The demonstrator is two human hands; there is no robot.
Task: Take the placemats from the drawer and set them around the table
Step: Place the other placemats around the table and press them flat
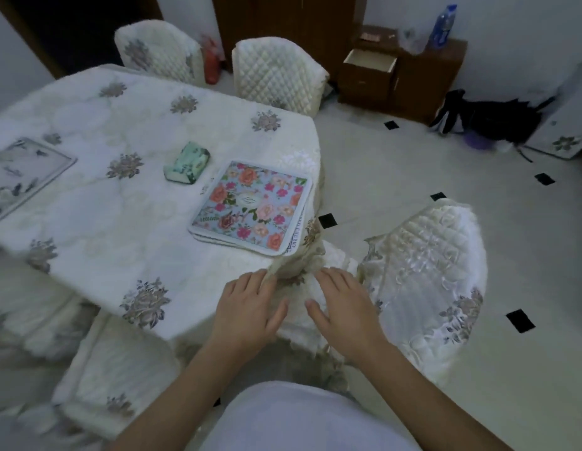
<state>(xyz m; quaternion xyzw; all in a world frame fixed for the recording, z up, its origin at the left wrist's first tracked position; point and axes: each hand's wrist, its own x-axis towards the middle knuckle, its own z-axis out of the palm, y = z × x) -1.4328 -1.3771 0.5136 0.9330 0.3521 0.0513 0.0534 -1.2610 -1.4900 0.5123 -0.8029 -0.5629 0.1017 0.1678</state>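
Hovering our left hand [250, 307] and right hand [343, 307] open and empty over the table [97, 222] corner, we leave the floral placemat stack [250, 206] near that edge, likely for distributing.

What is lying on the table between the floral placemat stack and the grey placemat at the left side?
In the head view, a green tissue box sits between the floral stack and the grey placemat.
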